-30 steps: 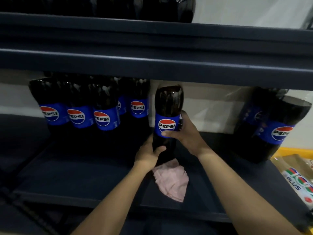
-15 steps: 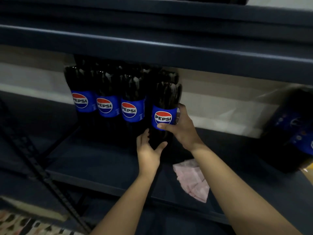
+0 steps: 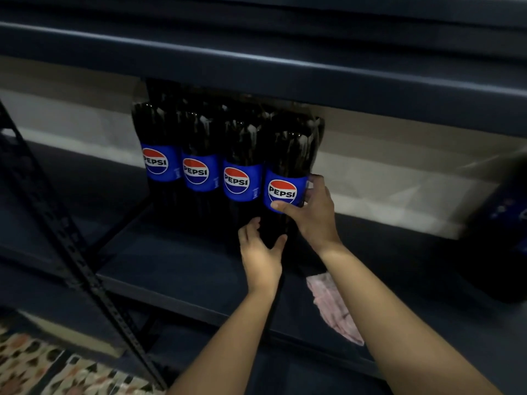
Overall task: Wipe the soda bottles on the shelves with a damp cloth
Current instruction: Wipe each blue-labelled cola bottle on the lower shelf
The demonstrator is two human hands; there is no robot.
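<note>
A row of dark Pepsi bottles with blue labels stands on the dark shelf (image 3: 171, 269). The rightmost bottle (image 3: 286, 172) stands upright against its neighbour (image 3: 242, 181). My right hand (image 3: 310, 215) grips this bottle at its label, thumb across the front. My left hand (image 3: 261, 252) cups the bottle's lower part, thumb and fingers spread around it. A crumpled pink cloth (image 3: 333, 306) lies on the shelf below my right forearm, partly hidden by it. Neither hand touches the cloth.
The shelf above (image 3: 256, 67) hangs low over the bottle tops. A slanted perforated metal upright (image 3: 71, 246) crosses the left. More dark bottles (image 3: 504, 223) stand at the far right. Patterned floor (image 3: 28, 366) shows at the bottom left.
Both hands have carried the bottle left and back, from apart in the shelf's middle into the row against the other bottles. The cloth has stayed where it lay.
</note>
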